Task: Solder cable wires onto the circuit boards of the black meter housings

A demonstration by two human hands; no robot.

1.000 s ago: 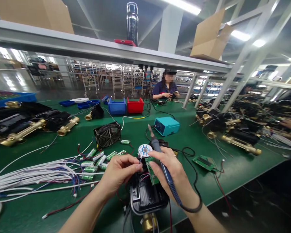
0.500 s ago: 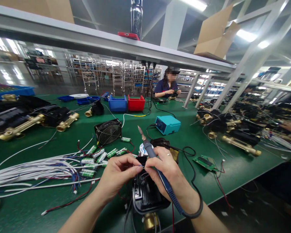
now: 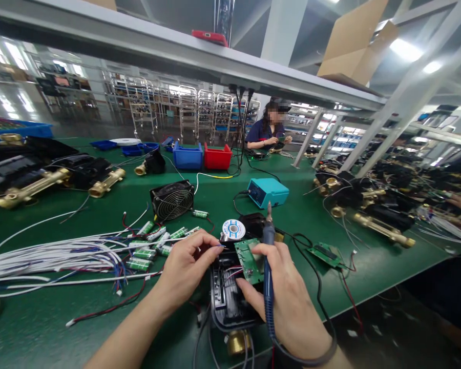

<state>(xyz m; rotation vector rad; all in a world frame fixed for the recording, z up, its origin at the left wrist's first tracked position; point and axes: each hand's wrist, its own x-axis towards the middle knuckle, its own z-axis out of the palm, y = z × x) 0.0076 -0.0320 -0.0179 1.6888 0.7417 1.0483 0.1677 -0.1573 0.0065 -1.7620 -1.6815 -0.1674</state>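
Note:
My left hand (image 3: 186,269) pinches a thin blue wire (image 3: 222,246) between thumb and forefinger, above the left edge of an open black housing (image 3: 230,305). In my right hand (image 3: 292,300) is a soldering iron (image 3: 268,271), its tip pointing up and away. The right forefinger touches or nearly touches a green circuit board (image 3: 248,260), which stands tilted over the housing; its thumb is apart, lower down. Thin wires run from the board into the housing. A brass fitting (image 3: 237,342) sticks out at the housing's near end. Just behind the board lies a solder spool (image 3: 233,229).
Battery packs (image 3: 140,264) and white cables (image 3: 61,264) lie left. Behind stand a black fan (image 3: 172,200), a teal soldering station (image 3: 269,192), blue (image 3: 187,156) and red (image 3: 217,157) bins. Another circuit board (image 3: 326,255) lies right. A co-worker (image 3: 265,130) sits across the bench.
My right hand has moved right, away from my left fingertips, and its fingers have spread to the circuit board, now in view. The iron has swung more upright. My left hand keeps its pinch.

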